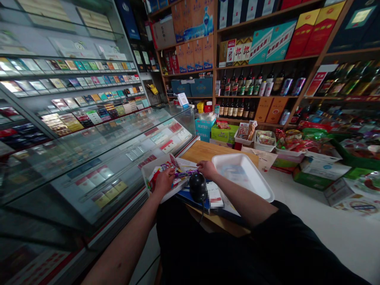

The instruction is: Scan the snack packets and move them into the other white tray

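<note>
Between my two hands stretches a thin purple wrapped packet (186, 173), probably a sweet. Its left end is pinched in my left hand (165, 180), over a white bin (144, 171) of colourful wrapped sweets (157, 171). Fingers of my right hand (207, 168) are closed at the packet's other end. Right below the packet stands a black round-headed scanner (198, 187) with a cable, close to my right wrist. A white card (214, 196) lies beside the scanner, partly blurred out. My fingertips are small in view, so the exact grip is hard to see.
A shallow white tray (264, 189) lies on the wooden table (197, 151) to the right. Along the left runs a glass display counter (118, 158) with cigarette packs. Boxes of packaged snacks (265, 138) stand on the floor below bottle shelves (237, 97).
</note>
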Motion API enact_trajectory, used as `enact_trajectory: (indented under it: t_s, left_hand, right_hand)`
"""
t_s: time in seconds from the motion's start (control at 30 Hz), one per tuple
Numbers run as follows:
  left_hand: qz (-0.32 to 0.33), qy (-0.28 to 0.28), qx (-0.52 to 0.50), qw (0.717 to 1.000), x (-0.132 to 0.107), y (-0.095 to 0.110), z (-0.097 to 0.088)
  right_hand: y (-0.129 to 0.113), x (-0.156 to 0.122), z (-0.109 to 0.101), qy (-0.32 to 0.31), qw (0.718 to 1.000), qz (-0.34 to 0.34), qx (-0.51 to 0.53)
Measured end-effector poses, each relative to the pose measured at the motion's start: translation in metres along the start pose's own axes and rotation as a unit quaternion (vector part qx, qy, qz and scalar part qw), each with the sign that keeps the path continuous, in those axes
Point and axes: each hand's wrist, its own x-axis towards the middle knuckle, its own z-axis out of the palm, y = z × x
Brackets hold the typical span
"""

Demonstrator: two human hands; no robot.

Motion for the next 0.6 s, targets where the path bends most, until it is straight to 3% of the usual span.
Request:
enact_trajectory:
  t_s: [0.6]
  left_hand:
    - [0.017, 0.007, 0.037, 0.999, -0.0023, 0.0088, -0.0001]
  right_hand:
    - [0.0048, 0.0056, 0.002, 0.015, 1.0, 0.014, -0.009]
